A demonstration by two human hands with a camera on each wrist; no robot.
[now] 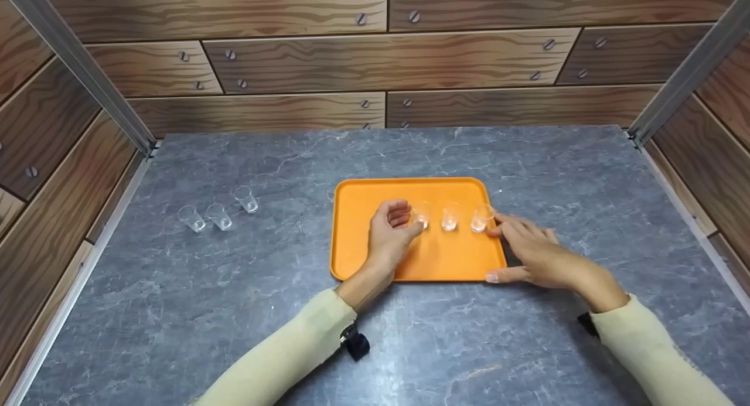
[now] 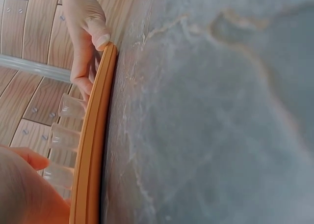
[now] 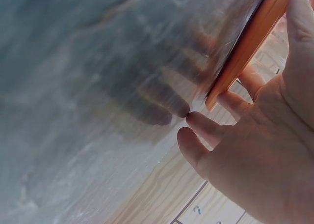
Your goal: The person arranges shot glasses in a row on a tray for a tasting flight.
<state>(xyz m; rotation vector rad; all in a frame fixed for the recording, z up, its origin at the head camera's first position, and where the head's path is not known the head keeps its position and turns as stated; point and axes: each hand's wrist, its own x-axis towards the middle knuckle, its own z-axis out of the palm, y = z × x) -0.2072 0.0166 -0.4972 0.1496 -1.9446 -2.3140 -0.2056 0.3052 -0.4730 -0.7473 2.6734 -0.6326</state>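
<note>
On the orange tray [image 1: 357,248] three small clear shot glasses stand in a row: a left one [image 1: 422,211], a middle one [image 1: 450,217] and a right one [image 1: 481,218]. My left hand [image 1: 389,236] is over the tray, its bent fingers just left of the left glass and its thumb tip at that glass's base. At the tray's right side, my right hand [image 1: 536,253] lies with fingers spread. Its thumb touches the near right corner, and its fingertips reach the rim beside the right glass. In the right wrist view, fingertips meet the tray edge [image 3: 240,52] and the tabletop.
Three more clear shot glasses stand on the grey marbled table [image 1: 263,335] to the left: one [image 1: 191,218], another [image 1: 219,217] and a third [image 1: 246,200]. Wood-patterned panels [image 1: 293,66] enclose the back and sides, with metal posts [image 1: 88,72] at the corners.
</note>
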